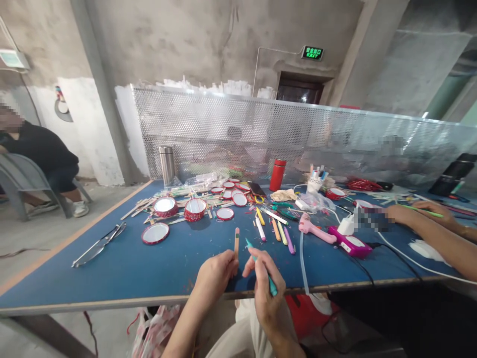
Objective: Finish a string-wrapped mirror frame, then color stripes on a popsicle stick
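Near the table's front edge, my left hand (219,272) is closed around the lower end of a wooden craft stick (237,240). The stick stands upright and has a green band near its top. Just to its right, my right hand (269,283) grips a teal marker (273,285), its tip pointing up and left toward the stick, apart from it. Several markers lie beyond my right hand, among them a purple marker (289,240) and an orange marker (276,230). Past my left hand lies a round, red-rimmed disc (155,232).
Craft sticks and red-rimmed rounds (195,209) are heaped at the back, by a steel flask (167,165) and a red flask (278,175). Glasses (99,244) lie left. A pink glue gun (316,230) and magenta power strip (350,242) with cables lie right, near another person's arms (434,236).
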Demonstrator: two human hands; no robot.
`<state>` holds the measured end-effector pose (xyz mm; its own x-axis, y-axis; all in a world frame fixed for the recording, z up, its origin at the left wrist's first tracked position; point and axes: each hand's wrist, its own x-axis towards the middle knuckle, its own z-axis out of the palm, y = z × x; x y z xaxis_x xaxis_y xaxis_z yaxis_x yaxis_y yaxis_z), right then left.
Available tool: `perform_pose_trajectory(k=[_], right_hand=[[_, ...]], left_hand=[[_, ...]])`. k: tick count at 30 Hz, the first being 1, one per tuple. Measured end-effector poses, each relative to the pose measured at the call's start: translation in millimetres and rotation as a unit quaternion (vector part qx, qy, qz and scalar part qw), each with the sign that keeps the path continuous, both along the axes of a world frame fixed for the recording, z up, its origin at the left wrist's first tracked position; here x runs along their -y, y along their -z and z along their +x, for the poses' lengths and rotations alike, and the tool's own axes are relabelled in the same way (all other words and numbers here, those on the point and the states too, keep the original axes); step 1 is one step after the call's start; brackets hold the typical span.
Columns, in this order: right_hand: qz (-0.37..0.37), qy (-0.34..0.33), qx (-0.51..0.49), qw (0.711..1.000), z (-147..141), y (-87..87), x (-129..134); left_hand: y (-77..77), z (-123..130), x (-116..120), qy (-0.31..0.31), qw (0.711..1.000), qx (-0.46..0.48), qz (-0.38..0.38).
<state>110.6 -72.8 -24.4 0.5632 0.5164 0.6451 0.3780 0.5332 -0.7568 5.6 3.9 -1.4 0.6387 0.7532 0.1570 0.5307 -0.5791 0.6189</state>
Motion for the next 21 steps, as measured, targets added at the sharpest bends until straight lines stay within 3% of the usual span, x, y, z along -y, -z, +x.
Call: perform_pose_trajectory(k=[5, 12, 21], right_hand=[[0.020, -0.005, -0.023, 1.000, -4.9, -6.4, -3.6], [0.050, 0.034, 0.123, 0.991, 6.2, -7.4, -10.8], [0.025, 0.046, 0.155, 0.987, 7.9, -0.1, -8.1]], left_hand=[[3.1, -0.9, -1.0, 0.003, 1.000, 0.006, 0.005], [2.4, -1.7, -0.6, 0.002, 1.000, 0.006, 0.019], [1.1, -2.2, 0.1, -0.001, 1.000, -0.013, 0.020]])
